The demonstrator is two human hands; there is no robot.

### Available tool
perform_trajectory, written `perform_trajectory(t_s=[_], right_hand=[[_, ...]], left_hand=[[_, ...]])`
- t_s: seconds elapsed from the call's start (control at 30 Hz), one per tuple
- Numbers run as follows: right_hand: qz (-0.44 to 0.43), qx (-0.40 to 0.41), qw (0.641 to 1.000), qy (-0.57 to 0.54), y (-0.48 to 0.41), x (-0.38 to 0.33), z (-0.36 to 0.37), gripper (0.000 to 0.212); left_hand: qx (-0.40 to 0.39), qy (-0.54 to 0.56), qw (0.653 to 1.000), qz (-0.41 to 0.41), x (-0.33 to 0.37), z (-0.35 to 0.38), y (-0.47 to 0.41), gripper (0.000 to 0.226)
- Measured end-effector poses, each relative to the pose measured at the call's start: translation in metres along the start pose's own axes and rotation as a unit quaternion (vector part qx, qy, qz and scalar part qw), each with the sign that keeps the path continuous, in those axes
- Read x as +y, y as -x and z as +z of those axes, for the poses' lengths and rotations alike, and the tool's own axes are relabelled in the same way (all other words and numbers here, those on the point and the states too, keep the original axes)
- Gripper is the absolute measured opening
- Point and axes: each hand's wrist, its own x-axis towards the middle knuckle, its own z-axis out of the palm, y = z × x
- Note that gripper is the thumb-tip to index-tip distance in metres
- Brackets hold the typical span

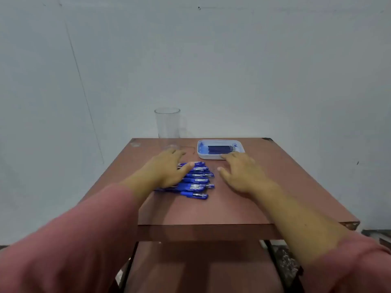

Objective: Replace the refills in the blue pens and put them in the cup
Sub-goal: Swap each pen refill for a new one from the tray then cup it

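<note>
Several blue pens [195, 182] lie side by side in a row on the reddish-brown table [211, 210], tips pointing right. My left hand [167, 170] hovers flat over the left part of the row, fingers apart, hiding the pens' left ends. To the right of the pens is my right hand [241, 172], open above the table with its fingertips near the front edge of a white tray [220, 157]. The tray holds several dark blue refills [220, 149]. A tall clear plastic cup [168, 127] stands empty at the table's back edge, behind my left hand.
The table stands against a plain pale wall. A small clear lid-like object [135, 143] sits at the back left corner. The table's front edge runs across at about mid-frame, with a lower shelf [201, 269] and dark metal legs beneath it.
</note>
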Motion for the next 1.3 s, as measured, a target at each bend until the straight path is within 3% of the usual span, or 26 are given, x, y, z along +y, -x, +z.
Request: perform_trajectory(t_s=[0.3,0.43,0.57,0.67,1.0,1.3], right_hand=[[0.007,-0.039,0.998,-0.039,0.0,0.014,0.026,0.047],[0.003,-0.034,0.998,-0.044,0.0,0.016,0.03,0.044],[0.001,-0.023,0.998,-0.051,-0.001,0.016,0.031,0.042],[-0.003,-0.02,0.999,-0.051,-0.002,0.016,0.03,0.04],[-0.132,-0.027,0.987,-0.089,-0.03,0.012,0.016,0.033],[-0.126,-0.056,0.977,-0.162,-0.051,0.007,0.021,0.027]], left_hand=[[-0.003,0.001,1.0,-0.019,0.001,0.027,-0.002,0.059],[0.008,0.029,1.0,-0.008,-0.004,0.033,-0.003,0.08],[0.03,0.024,0.999,-0.003,-0.008,0.038,-0.002,0.072],[0.033,0.028,0.999,-0.001,-0.009,0.04,-0.002,0.079],[0.03,0.036,0.999,-0.011,-0.01,0.042,-0.003,0.083],[0.034,0.029,0.999,-0.014,-0.009,0.043,-0.001,0.082]])
